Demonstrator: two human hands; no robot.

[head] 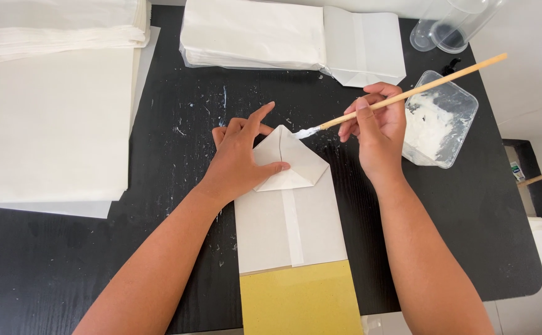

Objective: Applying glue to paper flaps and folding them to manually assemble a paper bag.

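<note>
Left hand (pixel 241 155) is flat on the white paper bag (pixel 289 217), fingers spread, thumb pressing the folded triangular flap (pixel 292 162) at the bag's top end. Right hand (pixel 379 133), just right of the bag's flap, pinches a wooden brush (pixel 407 94) between thumb and fingers, its white-loaded tip touching the flap's upper right edge. The bag lies mid-tabletop (pixel 66 260), a yellow sheet (pixel 299 301) at its near end. A clear tub of white paste (pixel 439 121) sits further right of the bag; stacked white bags (pixel 252 34) lie beyond it.

Folded bag (pixel 289 205) on table (pixel 66 260), paste tray (pixel 454 133) right, paper stacks (pixel 252 34) behind
</note>
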